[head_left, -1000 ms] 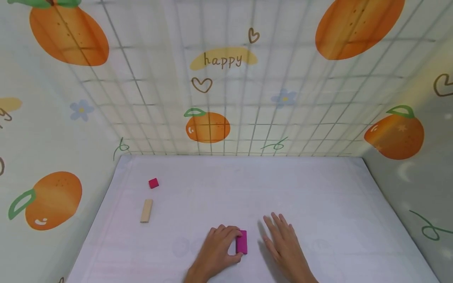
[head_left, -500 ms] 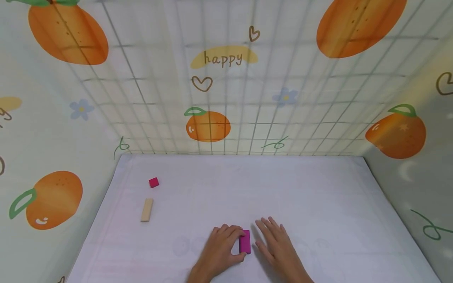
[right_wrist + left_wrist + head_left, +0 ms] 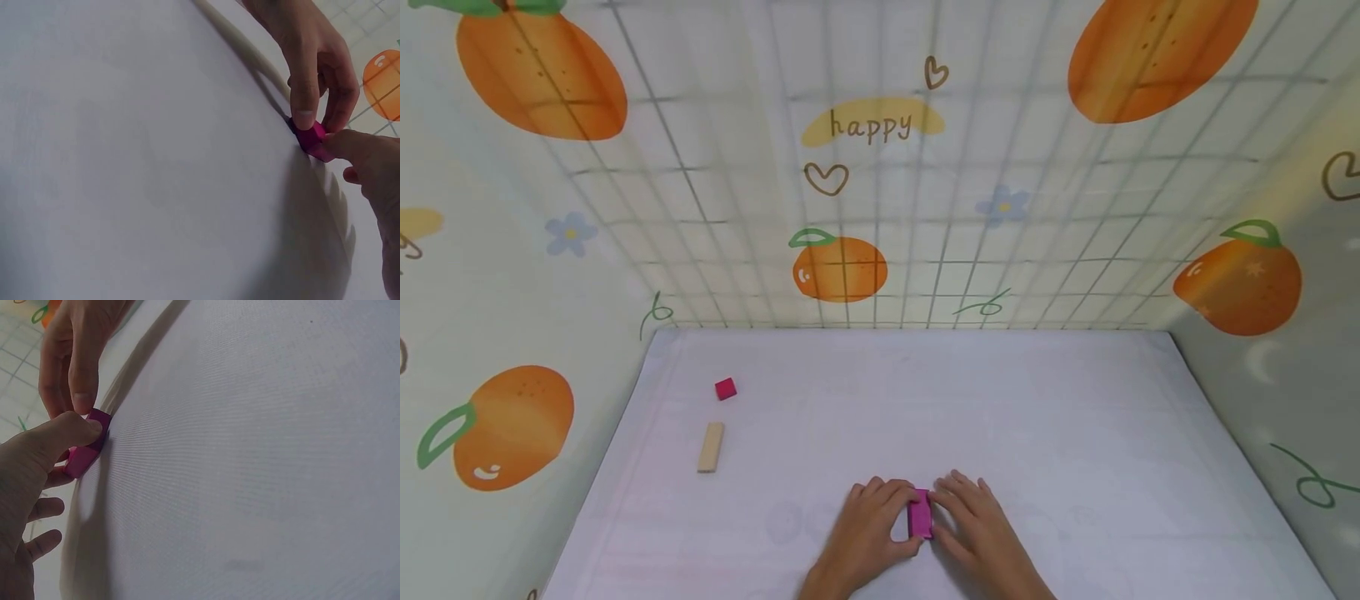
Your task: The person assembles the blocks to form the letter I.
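A magenta rectangular block [image 3: 921, 514] is near the front middle of the white table. My left hand [image 3: 871, 527] pinches it from the left, index finger at its far end and thumb at its near end. In the left wrist view the left thumb [image 3: 91, 429] lies on the block's dark face [image 3: 100, 442]. My right hand [image 3: 981, 533] is close on the block's right side, its fingers fairly straight and the tips at that edge. The right wrist view shows the right thumb [image 3: 347, 144] against the block [image 3: 310, 135], partly covering it.
At the table's left are a small red cube [image 3: 726, 388] and, nearer, a plain wooden plank-shaped block [image 3: 711, 447]. Fabric printed with oranges [image 3: 840, 269] hangs over a wire grid at the back and along both sides.
The right hand has moved left, from apart to right at the block's side. The left hand, with the block, has shifted slightly right. Cube and wooden block have stayed put.
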### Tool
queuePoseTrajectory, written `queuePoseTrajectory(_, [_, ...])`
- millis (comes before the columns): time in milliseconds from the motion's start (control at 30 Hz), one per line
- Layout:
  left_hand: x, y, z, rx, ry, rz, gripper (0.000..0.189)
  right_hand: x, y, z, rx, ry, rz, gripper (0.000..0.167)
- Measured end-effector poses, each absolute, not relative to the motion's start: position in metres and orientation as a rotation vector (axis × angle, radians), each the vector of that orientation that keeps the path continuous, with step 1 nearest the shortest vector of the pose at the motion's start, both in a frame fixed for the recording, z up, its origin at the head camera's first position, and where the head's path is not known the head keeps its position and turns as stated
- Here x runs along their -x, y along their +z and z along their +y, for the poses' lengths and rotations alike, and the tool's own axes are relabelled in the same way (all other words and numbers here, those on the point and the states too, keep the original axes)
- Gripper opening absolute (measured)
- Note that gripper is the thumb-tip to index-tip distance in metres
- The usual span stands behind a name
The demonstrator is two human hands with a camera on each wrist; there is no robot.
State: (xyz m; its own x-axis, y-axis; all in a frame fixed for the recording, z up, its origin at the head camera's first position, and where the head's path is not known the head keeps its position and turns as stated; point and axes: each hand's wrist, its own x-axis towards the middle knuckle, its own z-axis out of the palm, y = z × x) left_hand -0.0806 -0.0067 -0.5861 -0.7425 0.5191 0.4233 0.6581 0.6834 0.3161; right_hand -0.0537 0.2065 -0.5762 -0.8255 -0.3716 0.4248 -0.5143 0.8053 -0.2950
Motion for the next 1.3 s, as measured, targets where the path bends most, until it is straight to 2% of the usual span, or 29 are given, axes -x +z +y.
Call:
queuePoseTrajectory(200, [0.081,-0.587,-0.006,0.934,-0.667,-2.602,0.048,0.052,-0.574,0.203,-0.646,0.593,-2.695,0.05])
queuePoseTrajectory(600, [0.08,-0.585,-0.006,0.932,-0.683,-2.644,0.051,0.053,-0.576,0.203,-0.755,0.662,-2.61,0.053])
queuePoseTrajectory(1300, [0.078,-0.585,-0.009,0.952,-0.678,-2.702,0.051,0.051,-0.565,0.195,-0.581,0.687,-2.889,0.047])
